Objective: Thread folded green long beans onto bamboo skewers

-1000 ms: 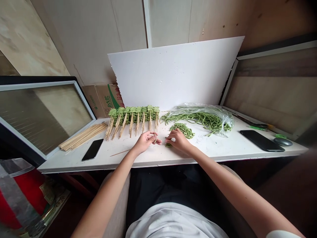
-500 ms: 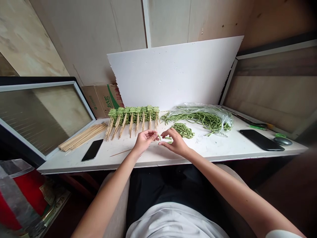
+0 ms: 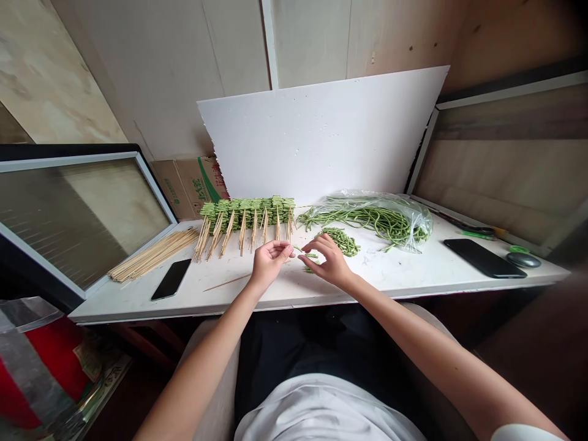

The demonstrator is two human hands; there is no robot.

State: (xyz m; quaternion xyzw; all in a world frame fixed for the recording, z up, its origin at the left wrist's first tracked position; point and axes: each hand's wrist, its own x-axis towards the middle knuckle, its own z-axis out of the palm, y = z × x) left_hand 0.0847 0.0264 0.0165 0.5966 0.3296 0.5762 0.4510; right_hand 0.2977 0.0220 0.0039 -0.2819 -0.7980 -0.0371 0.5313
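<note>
My left hand (image 3: 270, 262) is closed in a pinch, with a short piece of green bean (image 3: 297, 248) at its fingertips. Facing it, my right hand (image 3: 328, 260) has thumb and fingers curved apart, holding nothing I can see. A few cut bean pieces (image 3: 311, 255) show in and under that gap. Just behind the right hand lies a pile of cut bean pieces (image 3: 344, 241). A single bamboo skewer (image 3: 225, 283) runs behind my left wrist; whether the hand holds it is hidden.
Stacked skewers of beans (image 3: 248, 211) stand at the back, sticks forward. Loose bamboo skewers (image 3: 154, 254) and a phone (image 3: 171, 279) lie left. A plastic bag of long beans (image 3: 390, 220) is back right, with another dark phone (image 3: 482, 257) and a mouse (image 3: 523, 260) farther right.
My right hand has shifted slightly right, widening the space between the hands. The bean piece at my left fingertips now points more to the side.
</note>
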